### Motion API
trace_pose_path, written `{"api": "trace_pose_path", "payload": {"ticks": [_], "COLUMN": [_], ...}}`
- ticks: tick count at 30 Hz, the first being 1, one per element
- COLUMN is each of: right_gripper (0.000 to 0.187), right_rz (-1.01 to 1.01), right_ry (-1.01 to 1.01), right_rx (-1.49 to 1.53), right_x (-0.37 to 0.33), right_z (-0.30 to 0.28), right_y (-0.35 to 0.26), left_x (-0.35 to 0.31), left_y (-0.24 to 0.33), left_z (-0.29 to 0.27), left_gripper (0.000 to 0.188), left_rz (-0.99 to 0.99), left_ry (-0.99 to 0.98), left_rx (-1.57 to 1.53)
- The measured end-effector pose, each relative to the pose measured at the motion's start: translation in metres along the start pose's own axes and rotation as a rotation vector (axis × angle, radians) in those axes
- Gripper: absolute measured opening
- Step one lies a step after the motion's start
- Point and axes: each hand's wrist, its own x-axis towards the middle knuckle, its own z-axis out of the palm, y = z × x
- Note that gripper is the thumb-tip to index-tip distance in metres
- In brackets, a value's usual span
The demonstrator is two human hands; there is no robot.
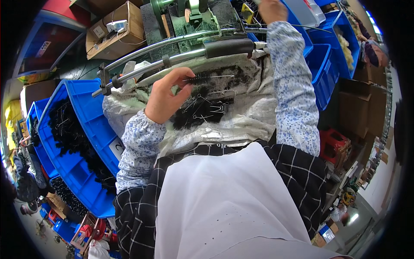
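My left hand (167, 93) pinches the bristled end of a small black wire brush (202, 78) between thumb and fingers. Its bare wire stem points to the right. Just beneath, a pile of similar black brushes (200, 113) with looped wire ends lies on a whitish woven sack (246, 125) across my lap. My right hand (273, 11) is stretched far forward at the top, beside a yellow piece (247, 13) and a dark heap of wires. Motion smears its fingers, and whether they hold anything is unclear.
A metal machine (195, 18) stands ahead, with chrome bars (172, 59) and a black padded sleeve (228, 48) before it. Blue bins (97, 125) of black brushes are at left, more blue bins (322, 73) at right. A cardboard box (131, 32) sits far left.
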Motion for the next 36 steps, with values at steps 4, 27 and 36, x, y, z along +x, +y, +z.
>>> {"api": "trace_pose_path", "payload": {"ticks": [4, 27, 36], "right_gripper": [0.032, 0.024, 0.022], "right_rz": [-0.113, -0.109, -0.252], "right_ry": [-0.081, -0.02, 0.035], "right_rx": [0.037, 0.103, 0.079], "right_x": [-0.045, -0.038, -0.027], "right_z": [-0.054, 0.029, 0.052], "right_y": [-0.04, -0.081, -0.065], "left_x": [0.008, 0.017, 0.018], "left_y": [-0.004, -0.056, -0.032], "left_z": [0.027, 0.054, 0.048], "left_gripper": [0.027, 0.045, 0.041], "left_rz": [-0.042, -0.391, -0.312], "left_ry": [0.178, -0.644, -0.363], "left_rx": [-0.062, 0.576, 0.459]}}
